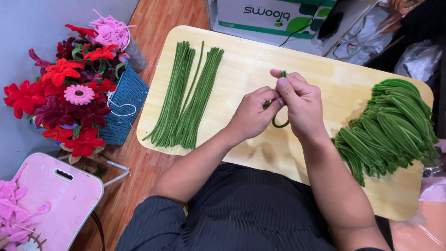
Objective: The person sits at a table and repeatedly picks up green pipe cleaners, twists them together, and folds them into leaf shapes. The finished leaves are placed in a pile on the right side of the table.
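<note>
Both hands meet over the middle of a light wooden board. My left hand and my right hand pinch one green pipe cleaner between them. It is bent into a loop that hangs below the fingers, and its tip pokes up above my right thumb. A bundle of straight green pipe cleaners lies on the board's left part. A heap of folded green pipe-cleaner leaves covers the right end of the board.
Red, pink and maroon pipe-cleaner flowers stand in a blue basket on the left. A pink board with pink pieces sits at lower left. A white-and-green cardboard box stands behind the board. The floor is wood.
</note>
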